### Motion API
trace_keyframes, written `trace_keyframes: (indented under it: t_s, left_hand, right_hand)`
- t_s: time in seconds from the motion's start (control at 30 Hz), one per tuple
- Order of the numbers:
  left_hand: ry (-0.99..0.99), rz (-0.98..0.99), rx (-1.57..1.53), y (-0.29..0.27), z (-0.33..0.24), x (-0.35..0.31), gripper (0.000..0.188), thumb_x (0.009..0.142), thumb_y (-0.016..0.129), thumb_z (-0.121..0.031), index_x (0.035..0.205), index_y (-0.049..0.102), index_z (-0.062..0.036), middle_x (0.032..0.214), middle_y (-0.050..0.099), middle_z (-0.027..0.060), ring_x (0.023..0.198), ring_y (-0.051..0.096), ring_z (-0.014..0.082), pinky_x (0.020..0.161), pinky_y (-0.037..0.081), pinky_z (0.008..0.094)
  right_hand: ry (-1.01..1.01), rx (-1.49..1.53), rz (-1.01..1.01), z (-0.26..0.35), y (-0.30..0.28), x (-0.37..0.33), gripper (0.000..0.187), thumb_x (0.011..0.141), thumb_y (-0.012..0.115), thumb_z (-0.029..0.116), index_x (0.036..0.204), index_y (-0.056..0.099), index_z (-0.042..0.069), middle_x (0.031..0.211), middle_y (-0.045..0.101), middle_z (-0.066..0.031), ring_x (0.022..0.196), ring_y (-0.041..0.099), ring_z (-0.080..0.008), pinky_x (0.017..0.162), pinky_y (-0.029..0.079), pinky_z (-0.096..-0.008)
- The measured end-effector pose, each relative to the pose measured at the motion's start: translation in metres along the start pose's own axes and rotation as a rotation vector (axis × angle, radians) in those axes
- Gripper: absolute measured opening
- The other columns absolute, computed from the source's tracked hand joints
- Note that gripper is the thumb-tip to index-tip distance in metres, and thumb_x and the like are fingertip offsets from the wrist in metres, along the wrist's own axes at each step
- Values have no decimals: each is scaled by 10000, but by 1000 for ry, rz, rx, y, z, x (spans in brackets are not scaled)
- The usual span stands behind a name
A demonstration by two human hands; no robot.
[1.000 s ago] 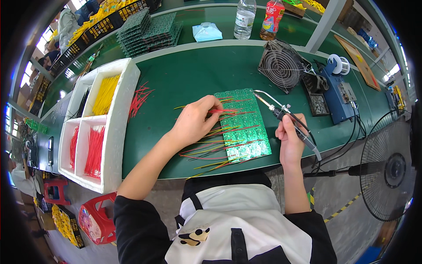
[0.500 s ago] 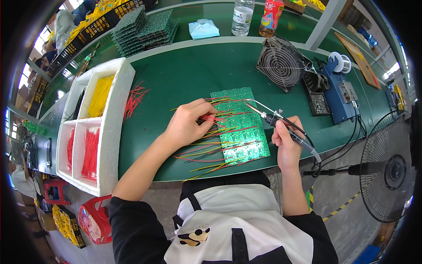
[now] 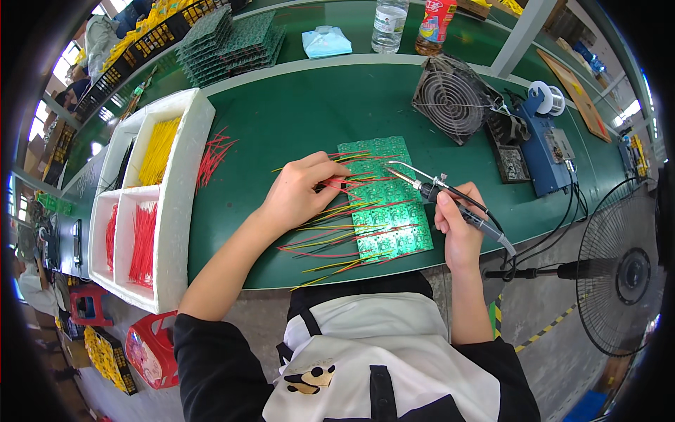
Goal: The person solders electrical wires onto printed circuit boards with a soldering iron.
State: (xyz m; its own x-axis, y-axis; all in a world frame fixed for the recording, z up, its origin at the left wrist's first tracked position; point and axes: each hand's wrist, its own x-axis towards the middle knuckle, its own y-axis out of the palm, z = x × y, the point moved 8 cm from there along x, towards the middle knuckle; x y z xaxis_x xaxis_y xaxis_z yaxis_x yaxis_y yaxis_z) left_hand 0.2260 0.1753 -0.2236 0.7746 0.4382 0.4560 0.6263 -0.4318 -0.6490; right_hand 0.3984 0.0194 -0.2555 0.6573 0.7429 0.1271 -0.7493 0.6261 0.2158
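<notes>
A green circuit board panel (image 3: 395,240) lies on the green bench, with red, yellow and black wires sticking out past its left side. At its upper left edge my left hand (image 3: 304,188) is closed, pinching red wires (image 3: 336,184); one reaches over the board. My right hand (image 3: 460,224) grips a soldering iron (image 3: 430,191) from the board's right side. The iron's tip and a thin curved metal tube beside it hover over the board's upper part, near the end of that red wire. Whether the tip touches it I cannot tell.
A white foam box (image 3: 184,169) of red, yellow and black wires stands at left, loose red wires (image 3: 214,158) beside it. At the back right are a square fan (image 3: 453,98) and a blue solder feeder (image 3: 545,151) with a spool. A standing fan (image 3: 622,271) is at right.
The soldering iron's tip has moved slightly left and down over the board. My left hand has shifted a little, bringing a red wire farther onto the board.
</notes>
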Motion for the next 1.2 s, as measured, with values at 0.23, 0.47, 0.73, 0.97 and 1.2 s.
trace_keyframes:
  t_s: [0.23,0.47,0.73,0.97,1.2]
  left_hand:
    - [18,-9,-2,0,0,-1,150,754,610,24,889,653,-26,728,540,77,587,539,158,504,443,257]
    - [39,-23,15,0,-2,0,149,763,609,23,892,657,-33,723,529,71,568,517,151,493,426,258]
    - [19,-25,11,1,1,0,149,767,610,18,895,663,-38,722,527,69,561,511,146,488,422,259]
    - [25,-30,15,0,0,1,150,769,611,23,897,663,-37,721,523,67,558,506,145,486,423,257]
    - [25,-41,16,0,-1,0,152,765,617,23,893,667,-42,717,518,66,547,496,143,481,407,262]
  right_hand:
    - [16,-27,10,0,2,-1,200,813,669,140,811,494,43,593,523,-7,494,450,-31,445,337,-166]
    - [16,-56,17,1,2,0,208,822,657,165,803,489,44,587,525,-12,480,438,-32,438,327,-167]
    - [20,-52,26,0,3,-1,202,824,654,160,803,490,44,588,528,-15,479,435,-34,439,329,-168]
    - [15,-38,9,0,1,0,199,823,650,153,800,486,43,584,528,-28,471,428,-41,434,321,-175]
    - [4,-33,-12,4,2,0,192,843,612,153,770,460,60,570,495,-33,466,412,-61,438,313,-191]
